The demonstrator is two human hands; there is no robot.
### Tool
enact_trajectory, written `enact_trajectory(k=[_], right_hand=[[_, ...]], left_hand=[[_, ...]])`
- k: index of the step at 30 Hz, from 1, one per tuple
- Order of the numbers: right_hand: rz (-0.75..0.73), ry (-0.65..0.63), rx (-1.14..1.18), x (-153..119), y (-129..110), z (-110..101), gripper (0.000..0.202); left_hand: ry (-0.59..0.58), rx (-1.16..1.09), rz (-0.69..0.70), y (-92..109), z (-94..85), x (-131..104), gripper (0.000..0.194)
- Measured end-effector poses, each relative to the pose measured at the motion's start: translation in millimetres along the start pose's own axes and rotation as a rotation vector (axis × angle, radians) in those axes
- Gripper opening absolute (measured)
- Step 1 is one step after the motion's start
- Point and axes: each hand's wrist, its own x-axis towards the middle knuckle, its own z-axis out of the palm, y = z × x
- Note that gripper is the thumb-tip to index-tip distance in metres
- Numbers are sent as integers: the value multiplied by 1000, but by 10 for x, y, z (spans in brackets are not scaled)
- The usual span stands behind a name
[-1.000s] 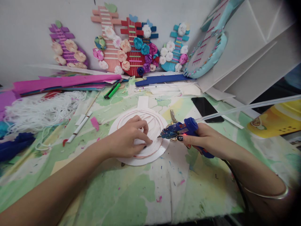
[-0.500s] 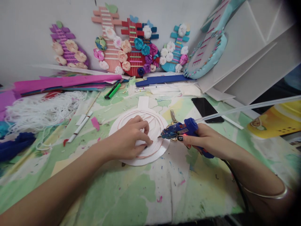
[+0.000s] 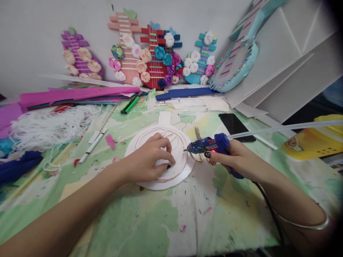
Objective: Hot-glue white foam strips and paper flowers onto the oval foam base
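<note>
A round white board (image 3: 187,170) with a short neck lies on the table, a reddish ring and white cord laid on its face. My left hand (image 3: 150,157) rests on the board with fingers bent and thumb near the fingertips; whether anything is pinched there is too small to tell. My right hand (image 3: 227,157) is wrapped round a blue glue gun (image 3: 211,143), its nozzle over the board's right side. A clear glue stick (image 3: 281,129) runs out of the gun's back. Gold-handled scissors (image 3: 197,132) lie just behind the gun.
A black phone (image 3: 235,126) and yellow container (image 3: 311,141) are at the right. At the left lie white cord (image 3: 53,125), a white marker (image 3: 92,146) and pink sheets (image 3: 80,94). A green cutter (image 3: 130,105) lies farther back. Flowered instrument shapes (image 3: 154,57) lean on the wall.
The glue gun's nozzle has moved slightly up and right, off the reddish ring's edge. The left hand keeps nearly the same pose. The whole view has shifted a little.
</note>
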Motion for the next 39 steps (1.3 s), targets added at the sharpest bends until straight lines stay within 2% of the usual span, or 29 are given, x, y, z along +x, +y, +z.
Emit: enact_trajectory(k=[4, 9, 13, 17, 25, 32, 39], right_hand=[[-54, 62, 7, 1, -5, -2, 34], [-128, 140, 45, -2, -6, -4, 32], [-141, 212, 79, -10, 9, 0, 31], [-152, 267, 126, -9, 24, 8, 31], [-154, 326, 141, -14, 7, -4, 30], [-176, 321, 147, -21, -8, 2, 29], [-189, 320, 168, -18, 7, 10, 31]], left_hand=[[28, -24, 18, -9, 8, 0, 22], [111, -6, 7, -39, 40, -6, 31], [84, 75, -12, -51, 65, 1, 31], [60, 137, -50, -37, 86, 12, 40], [118, 224, -62, -56, 112, 5, 50], [4, 217, -70, -44, 144, 42, 60], [15, 169, -100, -64, 166, 46, 57]])
